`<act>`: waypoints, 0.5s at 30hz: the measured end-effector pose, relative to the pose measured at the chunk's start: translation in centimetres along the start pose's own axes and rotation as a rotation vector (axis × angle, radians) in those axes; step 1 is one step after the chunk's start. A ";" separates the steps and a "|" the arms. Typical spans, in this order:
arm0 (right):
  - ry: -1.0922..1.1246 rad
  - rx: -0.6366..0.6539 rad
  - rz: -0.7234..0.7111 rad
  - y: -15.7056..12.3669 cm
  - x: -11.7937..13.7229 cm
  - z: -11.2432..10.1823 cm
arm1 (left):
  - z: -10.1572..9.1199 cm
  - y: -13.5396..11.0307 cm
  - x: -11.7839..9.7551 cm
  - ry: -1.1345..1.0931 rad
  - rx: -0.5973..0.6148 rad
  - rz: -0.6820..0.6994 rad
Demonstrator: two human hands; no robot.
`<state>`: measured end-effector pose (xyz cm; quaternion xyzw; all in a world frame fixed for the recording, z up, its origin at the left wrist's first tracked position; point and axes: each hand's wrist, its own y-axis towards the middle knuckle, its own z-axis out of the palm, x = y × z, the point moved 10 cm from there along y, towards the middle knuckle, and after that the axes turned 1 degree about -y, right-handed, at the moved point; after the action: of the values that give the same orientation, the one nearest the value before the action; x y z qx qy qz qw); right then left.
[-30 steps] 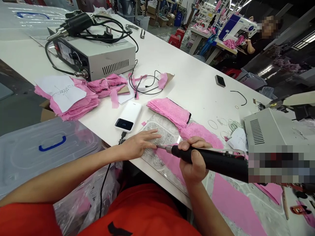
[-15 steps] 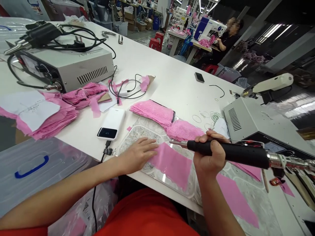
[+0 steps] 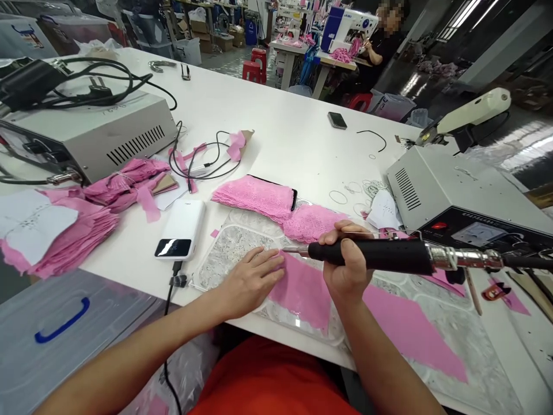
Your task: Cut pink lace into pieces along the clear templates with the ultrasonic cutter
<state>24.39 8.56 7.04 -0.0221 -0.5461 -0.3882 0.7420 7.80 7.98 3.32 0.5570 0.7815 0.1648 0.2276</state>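
Observation:
My right hand (image 3: 345, 265) is wrapped round a black-handled cutting tool (image 3: 380, 255) whose metal tip points left, just above a pink lace strip (image 3: 305, 288). The strip lies on a clear plate (image 3: 242, 236) over white lace at the table's near edge. My left hand (image 3: 254, 276) rests flat on the plate and the strip's left end, fingers stretched out, close to the tool tip. A cable runs from the tool's rear to the right.
A grey control box (image 3: 449, 196) stands at the right, a second box (image 3: 90, 138) with cables at the left. Pink lace stacks (image 3: 254, 196) and pink pieces (image 3: 64, 236), a white power bank (image 3: 181, 227) and a phone (image 3: 337, 120) lie about. A person sits at a far sewing table.
The view has swung right. The tool tip lifted off the white lace and now hovers over the pink strip; my left hand stays flat on the plate.

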 end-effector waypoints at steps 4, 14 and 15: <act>-0.014 0.005 0.012 -0.1 -0.2 0.3 | 0.1 0.0 0.1 0.000 0.014 -0.010; -0.015 0.009 -0.015 0.1 -0.4 0.5 | 0.2 0.0 0.0 -0.002 0.042 0.008; -0.011 0.006 -0.021 0.1 -0.3 0.5 | 0.2 0.0 0.0 0.001 0.040 0.009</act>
<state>24.01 9.04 7.08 -0.0165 -0.5517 -0.3942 0.7348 7.93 7.99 3.20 0.5651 0.7822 0.1504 0.2151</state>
